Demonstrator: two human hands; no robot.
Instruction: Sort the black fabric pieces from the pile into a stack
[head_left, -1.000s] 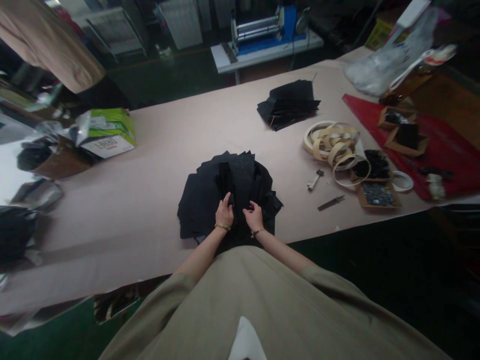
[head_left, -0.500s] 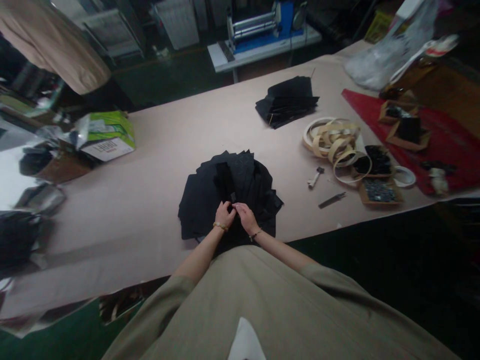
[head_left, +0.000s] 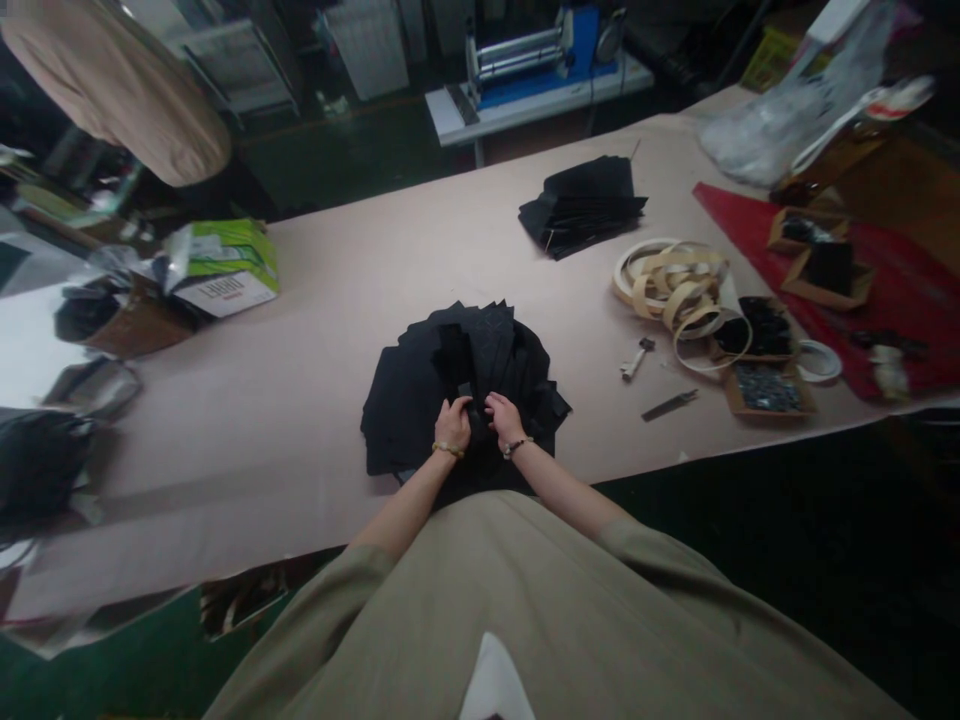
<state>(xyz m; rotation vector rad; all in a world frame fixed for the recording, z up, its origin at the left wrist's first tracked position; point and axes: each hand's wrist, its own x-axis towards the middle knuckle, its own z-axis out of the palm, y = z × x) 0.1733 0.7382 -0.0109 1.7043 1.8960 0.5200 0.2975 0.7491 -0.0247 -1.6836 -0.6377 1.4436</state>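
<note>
Dim light flattens the black sheets (head_left: pixel 409 415), while the frame's edges bow and smear.

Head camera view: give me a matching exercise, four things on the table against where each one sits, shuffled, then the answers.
Things:
1 fanned pile of black pieces
2 coiled tan strips
3 smaller black stack
4 green-and-white carton

Places:
A far side of the table
B under the left hand and right hand
C left end
D right, beside a small cardboard tray

Pairs: 1-B, 2-D, 3-A, 4-C
</note>
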